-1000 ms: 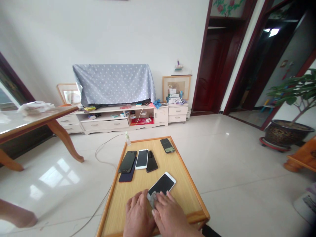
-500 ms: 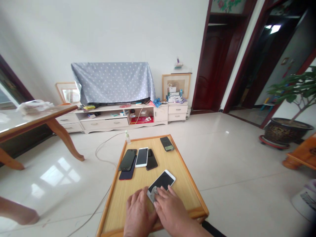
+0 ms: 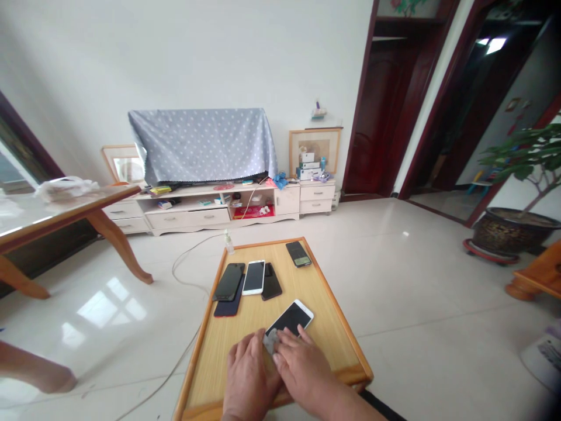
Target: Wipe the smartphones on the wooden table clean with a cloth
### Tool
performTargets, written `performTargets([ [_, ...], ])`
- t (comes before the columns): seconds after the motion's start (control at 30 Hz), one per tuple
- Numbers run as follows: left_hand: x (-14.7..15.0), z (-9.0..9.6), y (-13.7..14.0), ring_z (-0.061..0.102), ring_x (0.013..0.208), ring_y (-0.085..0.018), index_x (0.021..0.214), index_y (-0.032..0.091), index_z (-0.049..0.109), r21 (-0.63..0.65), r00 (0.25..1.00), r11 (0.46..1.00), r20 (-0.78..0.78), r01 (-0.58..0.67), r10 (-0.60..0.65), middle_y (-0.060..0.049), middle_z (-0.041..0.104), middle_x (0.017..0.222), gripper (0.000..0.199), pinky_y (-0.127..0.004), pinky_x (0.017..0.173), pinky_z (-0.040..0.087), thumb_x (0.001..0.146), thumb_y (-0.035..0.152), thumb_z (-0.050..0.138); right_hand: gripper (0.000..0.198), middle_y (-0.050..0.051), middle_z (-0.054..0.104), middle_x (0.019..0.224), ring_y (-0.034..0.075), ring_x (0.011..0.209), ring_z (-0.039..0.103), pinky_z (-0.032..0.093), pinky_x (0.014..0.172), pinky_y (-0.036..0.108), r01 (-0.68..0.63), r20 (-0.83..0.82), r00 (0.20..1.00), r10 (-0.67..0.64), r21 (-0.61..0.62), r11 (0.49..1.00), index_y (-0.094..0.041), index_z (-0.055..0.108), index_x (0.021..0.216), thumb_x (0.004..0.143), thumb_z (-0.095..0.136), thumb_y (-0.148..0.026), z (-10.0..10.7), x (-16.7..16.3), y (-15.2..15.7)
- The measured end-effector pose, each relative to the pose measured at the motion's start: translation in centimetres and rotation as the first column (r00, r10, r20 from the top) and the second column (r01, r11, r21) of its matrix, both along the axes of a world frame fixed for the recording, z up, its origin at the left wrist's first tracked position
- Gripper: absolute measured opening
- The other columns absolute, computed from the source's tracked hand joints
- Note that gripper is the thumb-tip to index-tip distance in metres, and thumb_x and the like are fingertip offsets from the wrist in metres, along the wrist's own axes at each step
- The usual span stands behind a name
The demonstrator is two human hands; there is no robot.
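White phone (image 3: 294, 316), right hand (image 3: 302, 362) holding cloth (image 3: 271, 340), left hand's (image 3: 249, 371) grip hidden, five phones (image 3: 254, 277) beyond

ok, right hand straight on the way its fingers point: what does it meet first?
The grey cloth at the front of the right hand; just past it, probably the left hand, though depth is unclear.

The right hand (image 3: 304, 363) presses a crumpled grey wad (image 3: 270, 341) against a white-rimmed, black-screened phone (image 3: 290, 317). The left hand (image 3: 249, 369) is at its near end
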State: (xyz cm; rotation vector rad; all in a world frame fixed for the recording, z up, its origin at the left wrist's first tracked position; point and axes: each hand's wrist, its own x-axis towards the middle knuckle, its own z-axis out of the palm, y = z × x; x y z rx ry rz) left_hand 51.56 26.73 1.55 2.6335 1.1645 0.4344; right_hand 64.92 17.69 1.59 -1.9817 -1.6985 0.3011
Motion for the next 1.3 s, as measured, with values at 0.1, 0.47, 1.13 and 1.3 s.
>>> performTargets([
  [0.1, 0.2, 0.3, -0.2, 0.052, 0.121, -0.027, 0.127, 0.017, 0.054, 0.009, 1.0, 1.0, 0.013, -0.027, 0.026, -0.011, 0.064, 0.124, 0.054, -0.04, 0.107, 0.029, 0.076, 0.034, 0.06, 0.046, 0.009, 0.054, 0.143, 0.023, 0.137, 0.043, 0.017, 0.119, 0.048, 0.183, 0.047, 0.982, -0.18, -0.056, 0.982, -0.022, 0.06, 0.132, 0.103, 0.027, -0.034, 0.1, 2.8, 0.8],
  [0.47, -0.3, -0.3, 0.3, 0.052, 0.122, -0.025, 0.129, 0.017, 0.051, -0.022, 1.0, 1.0, 0.017, 0.012, -0.012, -0.011, 0.063, 0.127, 0.052, -0.041, 0.107, 0.029, 0.078, 0.027, 0.056, 0.044, 0.005, 0.054, 0.144, 0.021, 0.137, 0.043, 0.014, 0.12, 0.045, -0.011, 0.026, 1.0, 0.012, -0.032, 0.999, -0.025, 0.054, 0.139, 0.103, 0.029, -0.033, 0.2, -0.2, 0.7],
  [1.13, 0.0, -0.1, -0.2, 0.054, 0.12, -0.027, 0.128, 0.016, 0.053, 0.031, 0.999, 0.999, 0.03, -0.023, 0.022, -0.012, 0.064, 0.124, 0.057, -0.042, 0.108, 0.029, 0.075, 0.033, 0.062, 0.044, 0.011, 0.05, 0.147, 0.024, 0.139, 0.039, 0.015, 0.119, 0.049, 0.302, 0.097, 0.95, -0.297, -0.043, 0.952, -0.019, 0.058, 0.133, 0.102, 0.03, -0.03, -0.6, 3.5, 3.6],
  [1.3, 0.0, 0.1, -0.1, 0.054, 0.12, -0.025, 0.128, 0.017, 0.053, 0.007, 1.0, 1.0, 0.011, -0.019, 0.018, -0.012, 0.064, 0.125, 0.049, -0.04, 0.107, 0.03, 0.08, 0.027, 0.056, 0.045, 0.01, 0.051, 0.146, 0.022, 0.139, 0.039, 0.016, 0.121, 0.043, 0.095, 0.035, 0.995, -0.096, 0.022, 0.995, -0.019, 0.054, 0.139, 0.102, 0.031, -0.032, -0.7, -0.3, 2.0],
])
